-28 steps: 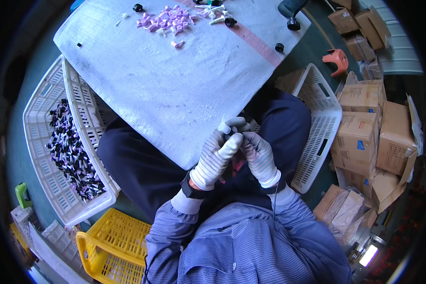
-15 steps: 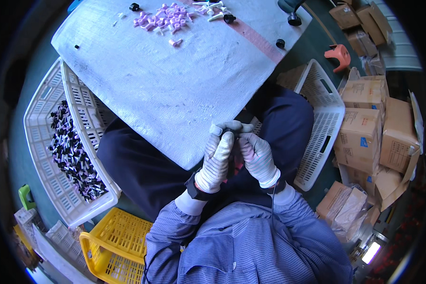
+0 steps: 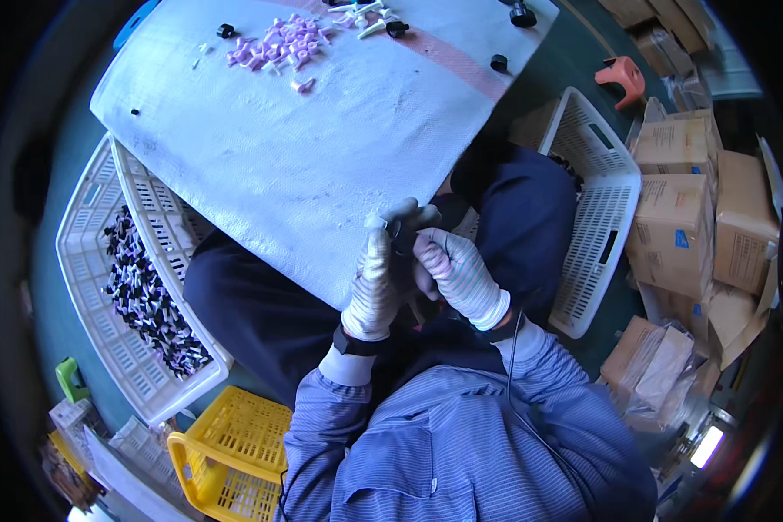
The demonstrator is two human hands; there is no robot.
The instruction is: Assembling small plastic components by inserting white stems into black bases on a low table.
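Here the left hand (image 3: 376, 287) and the right hand (image 3: 454, 274), both in knit work gloves, are drawn together over the lap, just short of the near edge of the white padded table (image 3: 322, 157); the fingers of both curl in and close around a small dark part (image 3: 403, 239) held between them, though how much of it each hand grips is hidden by the gloves. It looks light and rigid, likely moulded plastic; small enough to slip, so a fingertip pinch on its sides would serve better than a palm grip, and the gloves should add friction. Well beyond the hands, at the far side of the table, lies a heap of pink pieces (image 3: 278, 43) with a few white pieces (image 3: 365, 17) beside it; out past the left hand a white basket (image 3: 87, 261) holds many dark parts (image 3: 143, 296); past the right hand stands another white basket (image 3: 600, 209), then stacked cardboard boxes (image 3: 679, 209); a yellow crate (image 3: 226, 452) sits below the left forearm.
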